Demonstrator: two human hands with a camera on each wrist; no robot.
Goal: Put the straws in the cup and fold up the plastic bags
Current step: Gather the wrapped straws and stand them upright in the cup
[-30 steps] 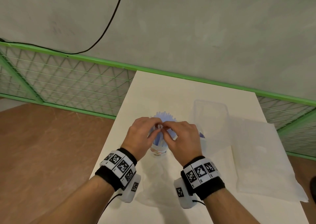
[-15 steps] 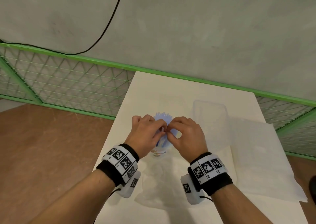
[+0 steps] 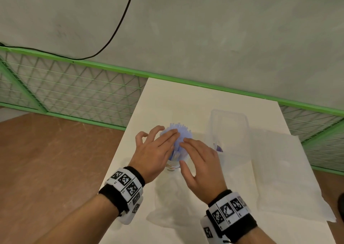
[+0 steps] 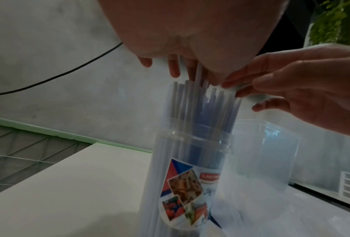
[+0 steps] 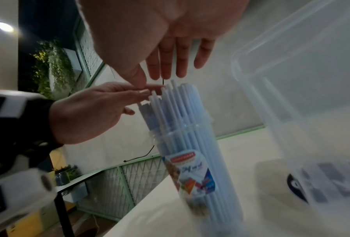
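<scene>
Both hands, the left hand (image 3: 156, 148) and right hand (image 3: 202, 161), lie flat-fingered, gripping nothing, on the straws (image 4: 202, 109) standing in the cup (image 4: 190, 184) on the tabletop (image 3: 186, 102), apparently levelling them.

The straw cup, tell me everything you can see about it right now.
The cup is a tall, clear plastic jar, open-topped with a ridged neck, standing upright on the white table. A colourful label with food pictures sits on its side. It is packed with pale blue straws whose tips rise above the rim. The left hand and right hand lay straight fingers on the straw tips; neither grips the jar. A clear plastic bag lies at its base.
</scene>
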